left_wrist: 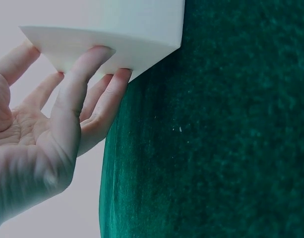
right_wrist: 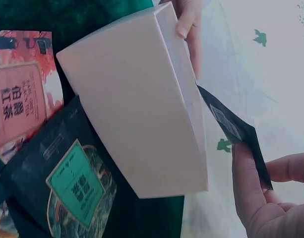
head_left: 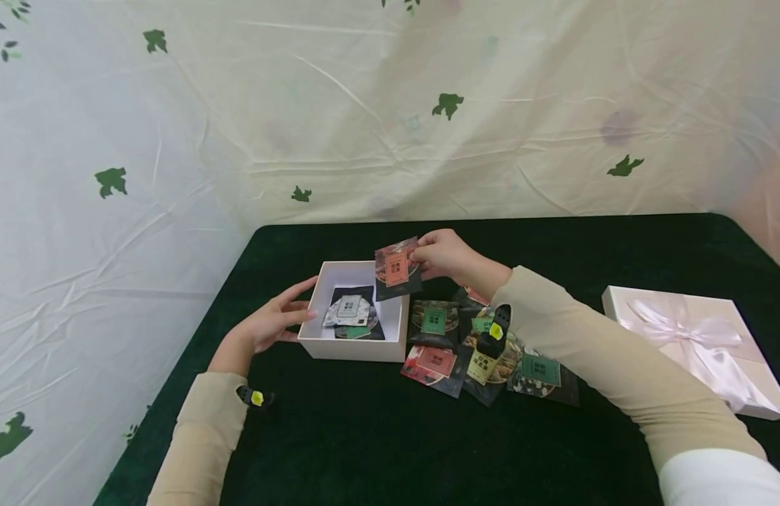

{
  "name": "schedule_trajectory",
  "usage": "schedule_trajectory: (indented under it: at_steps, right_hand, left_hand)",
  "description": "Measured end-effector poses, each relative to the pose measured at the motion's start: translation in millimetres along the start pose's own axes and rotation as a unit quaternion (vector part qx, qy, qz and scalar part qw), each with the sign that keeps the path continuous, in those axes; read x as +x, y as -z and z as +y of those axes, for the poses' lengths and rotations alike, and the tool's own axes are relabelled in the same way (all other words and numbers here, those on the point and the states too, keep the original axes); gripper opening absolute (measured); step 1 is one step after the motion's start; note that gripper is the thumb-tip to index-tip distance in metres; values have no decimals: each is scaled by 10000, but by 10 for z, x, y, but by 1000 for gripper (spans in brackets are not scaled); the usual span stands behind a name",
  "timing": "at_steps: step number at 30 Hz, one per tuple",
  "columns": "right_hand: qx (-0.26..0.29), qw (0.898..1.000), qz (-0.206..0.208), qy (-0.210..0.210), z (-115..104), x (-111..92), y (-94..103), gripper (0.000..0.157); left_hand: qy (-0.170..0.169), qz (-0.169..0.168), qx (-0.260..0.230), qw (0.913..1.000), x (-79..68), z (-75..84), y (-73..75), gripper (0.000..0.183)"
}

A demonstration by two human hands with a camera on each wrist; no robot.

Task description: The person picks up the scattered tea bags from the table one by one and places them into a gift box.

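My left hand (head_left: 273, 323) holds the white open box (head_left: 352, 351) at its left wall. Its fingers spread along the outside, with one fingertip over the rim. Within the box lie a white sachet (head_left: 349, 309) and dark sachets beneath it, one showing a green label. Above the box's right rim, my right hand (head_left: 450, 254) pinches a dark tea sachet (head_left: 396, 268) with a red-orange label between thumb and fingers. In the right wrist view that sachet (right_wrist: 236, 126) appears edge-on beside the box opening, its back carrying a pale printed panel.
Several tea sachets (head_left: 434, 323) with green, red and yellow labels lie in an overlapping pile right of the box, partly under the right forearm. Farther right sits a pale pink lid (head_left: 662, 302) with a ribbon bow. Dark green cloth (head_left: 339, 436) covers the table; a patterned curtain (head_left: 377, 126) hangs behind.
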State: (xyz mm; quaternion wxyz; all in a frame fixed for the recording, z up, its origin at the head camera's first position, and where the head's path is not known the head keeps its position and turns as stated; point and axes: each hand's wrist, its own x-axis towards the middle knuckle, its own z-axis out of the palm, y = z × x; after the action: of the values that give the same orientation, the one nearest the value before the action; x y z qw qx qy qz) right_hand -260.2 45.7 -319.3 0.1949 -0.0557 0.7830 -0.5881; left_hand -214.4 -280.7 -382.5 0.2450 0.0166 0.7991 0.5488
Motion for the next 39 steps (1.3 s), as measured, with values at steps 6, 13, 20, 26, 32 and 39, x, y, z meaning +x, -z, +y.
schedule_trajectory:
  at_steps: [6, 13, 20, 26, 32, 39]
  right_hand:
    - [-2, 9999, -76, -99, -8, 84, -155, 29]
    - [32, 9995, -10, -320, -16, 149, -308, 31]
    - [-82, 9991, -33, -426, -4, 191, -373, 31]
    - [-15, 9988, -52, -478, -6, 231, -432, 30]
    - [-17, 9987, -125, -488, -5, 253, -471, 29]
    - [24, 9991, -165, -377, -6, 228, -417, 29]
  left_hand:
    - [-20, -27, -57, 10000, 0, -1, -5, 72]
    - [0, -12, -47, 10000, -4, -8, 4, 72]
    - [-17, -25, -73, 10000, 3, -12, 2, 71]
    - [-5, 16, -64, 10000, -3, -22, 11, 72]
    - [21, 15, -94, 10000, 9, -30, 3, 72]
    - [48, 63, -48, 10000, 3, -6, -11, 72]
